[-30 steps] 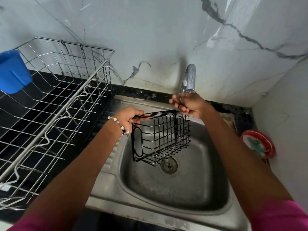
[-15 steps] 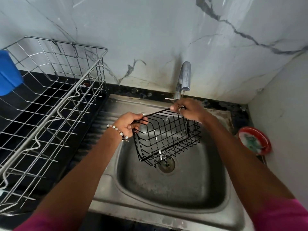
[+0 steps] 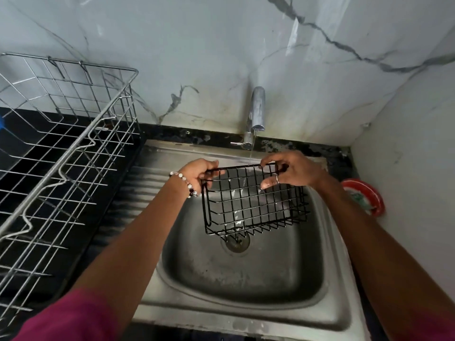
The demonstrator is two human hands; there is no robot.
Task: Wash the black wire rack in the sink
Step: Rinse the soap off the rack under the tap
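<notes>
The black wire rack hangs above the steel sink, just over the drain. My left hand grips its top left corner. My right hand grips the top right corner, fingers curled over the upper wire and thumb against the grid. A thin stream of water runs from the tap onto the rack's top edge, and wet glints show inside the rack.
A large silver wire dish rack stands on the black counter to the left. A red round lid or dish lies at the right of the sink by the wall. Marble wall rises behind the tap.
My right hand left the tap and took hold of the rack's right corner. Water now runs. The rack has turned so its grid side faces me under the stream.
</notes>
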